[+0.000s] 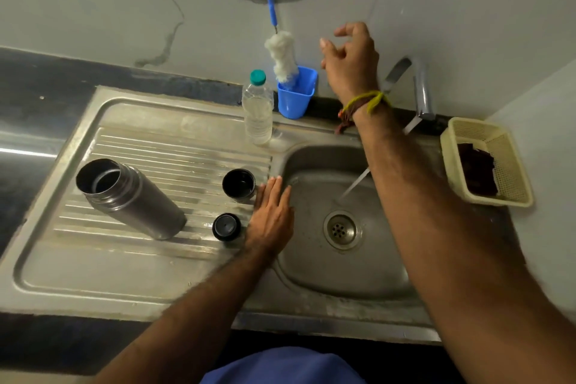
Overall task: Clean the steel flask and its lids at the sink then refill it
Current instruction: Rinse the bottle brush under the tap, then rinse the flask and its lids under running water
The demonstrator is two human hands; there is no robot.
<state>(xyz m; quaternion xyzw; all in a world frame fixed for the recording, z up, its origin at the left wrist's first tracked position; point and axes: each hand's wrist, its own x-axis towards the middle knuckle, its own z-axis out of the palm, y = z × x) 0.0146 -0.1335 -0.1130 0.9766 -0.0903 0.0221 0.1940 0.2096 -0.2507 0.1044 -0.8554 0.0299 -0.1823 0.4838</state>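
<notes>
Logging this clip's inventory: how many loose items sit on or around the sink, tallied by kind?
Steel flask: 1
Flask lids: 2, cup lid and stopper
Plastic bottle: 1
Blue cup: 1
Bottle brush: 1
Basket: 1
Dark cloth in the basket: 1
Total: 8

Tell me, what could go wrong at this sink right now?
The right hand is raised with spread fingers beside the bottle brush in the blue cup; a careless grab might tip the cup or the water bottle. The open steel flask stands on the ribbed drainboard, so a nudge may topple it. The tap is running, wasting water.
</notes>
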